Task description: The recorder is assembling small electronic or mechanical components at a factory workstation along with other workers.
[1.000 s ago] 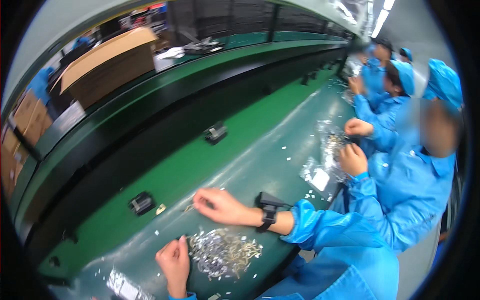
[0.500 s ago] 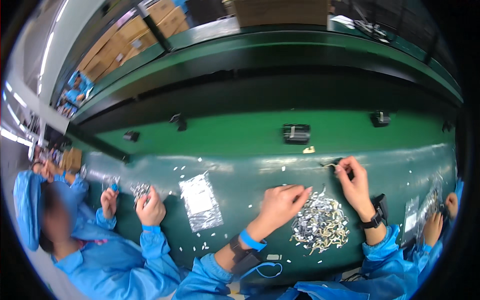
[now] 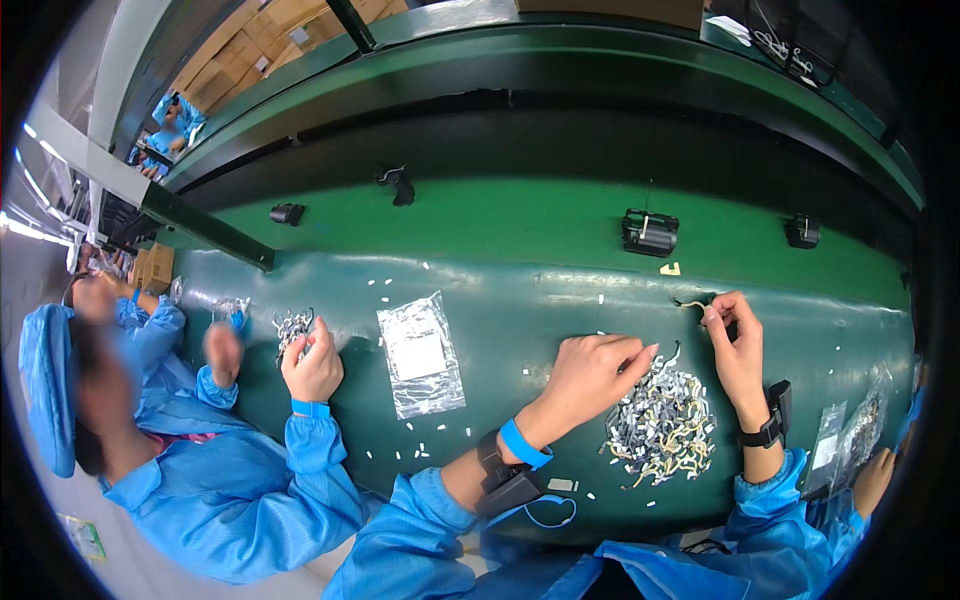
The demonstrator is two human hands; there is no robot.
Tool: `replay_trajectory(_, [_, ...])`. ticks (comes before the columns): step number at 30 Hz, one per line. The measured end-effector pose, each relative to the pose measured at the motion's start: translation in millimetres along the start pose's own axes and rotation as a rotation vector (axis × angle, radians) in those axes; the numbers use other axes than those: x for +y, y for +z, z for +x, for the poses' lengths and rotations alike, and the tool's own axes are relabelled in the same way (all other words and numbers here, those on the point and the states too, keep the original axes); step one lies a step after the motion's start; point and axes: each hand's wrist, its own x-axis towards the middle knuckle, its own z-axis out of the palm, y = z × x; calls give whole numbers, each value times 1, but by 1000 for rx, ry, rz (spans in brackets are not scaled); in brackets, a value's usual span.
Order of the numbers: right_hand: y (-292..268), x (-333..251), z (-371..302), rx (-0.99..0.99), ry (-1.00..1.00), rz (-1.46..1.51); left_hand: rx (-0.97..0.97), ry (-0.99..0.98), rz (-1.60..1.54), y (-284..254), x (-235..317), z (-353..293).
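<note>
A heap of short wire leads (image 3: 660,425), dark and yellowish with small white pieces, lies on the green table mat in front of me. My left hand (image 3: 597,375) is over the heap's upper left edge, thumb and fingertips pinched together; what they hold, if anything, is too small to make out. Beyond the heap on the right, my right hand (image 3: 735,335) pinches a short yellowish wire lead (image 3: 692,304) with a dark end. This lead points left from the fingertips, above the mat.
A clear plastic bag with a white label (image 3: 420,355) lies left of my hands. Small white bits (image 3: 412,427) are scattered around it. Black devices (image 3: 650,233) stand along the back ledge. Co-workers' hands (image 3: 313,365) are at the left, another hand (image 3: 873,482) at the right.
My view has shifted, so the table things sit further right and higher. Both my hands keep nearly the same pose, the right one still pinching the wire lead.
</note>
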Motion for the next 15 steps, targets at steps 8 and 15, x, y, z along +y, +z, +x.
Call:
replay_trajectory(8, [1,1,0,-3,-5,-9,237,74,263,-10,-7,6])
replay_trajectory(15, [2,-1,1,-10,7,-13,274,-16,359,-22,-28,15])
